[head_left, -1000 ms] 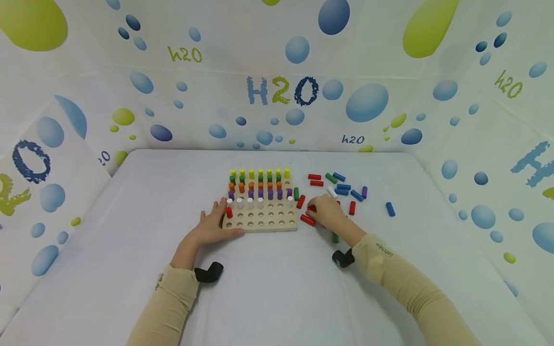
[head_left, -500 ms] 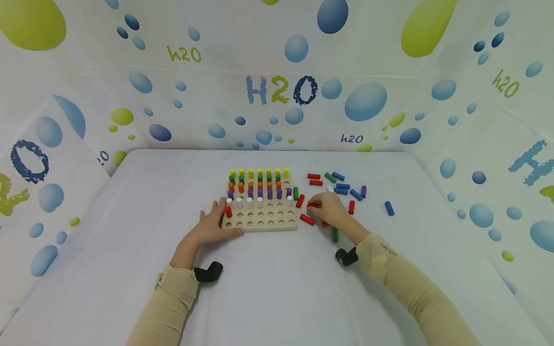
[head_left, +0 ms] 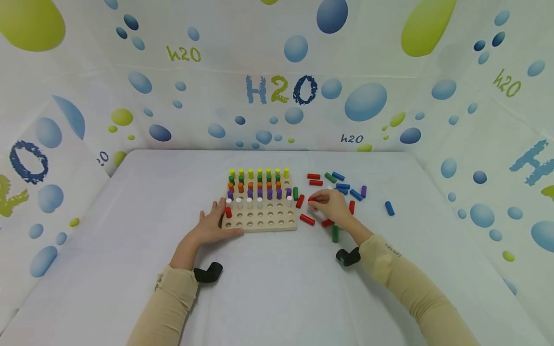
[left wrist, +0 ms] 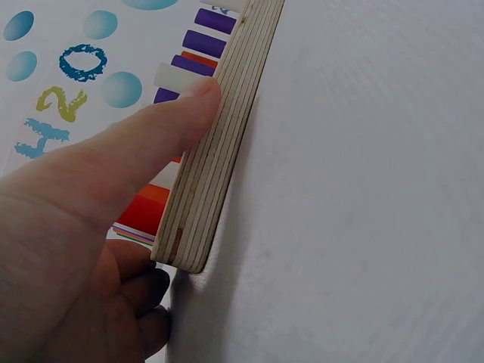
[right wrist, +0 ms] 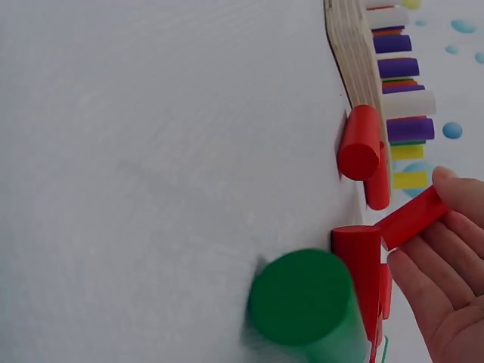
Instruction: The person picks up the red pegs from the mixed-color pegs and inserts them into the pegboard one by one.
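A wooden pegboard [head_left: 270, 222] bears rows of yellow, green, orange, purple and white pegs, with one red peg [head_left: 228, 212] near its front left. My left hand [head_left: 209, 229] rests against the board's front left corner. Its straight thumb [left wrist: 170, 121] presses the front edge, and the index finger touches the left side. To the board's right, my right hand [head_left: 334, 207] pinches a red peg [right wrist: 414, 217] between thumb and fingers, above the loose pegs. In the right wrist view that peg is tilted, and a loose green peg [right wrist: 302, 299] stands large in the foreground.
Several loose pegs lie right of the board: red ones [head_left: 307, 219] nearest it, blue ones [head_left: 357, 195] farther back, a purple one [head_left: 363, 191] and a lone blue peg [head_left: 389, 208] at far right. A white cloth [head_left: 277, 288] covers the table; a printed curtain [head_left: 372, 57] hangs behind.
My right hand has picked a red peg from among the loose ones and raised it slightly, uncovering another red peg below the hand. The left hand has stayed at the board's corner.
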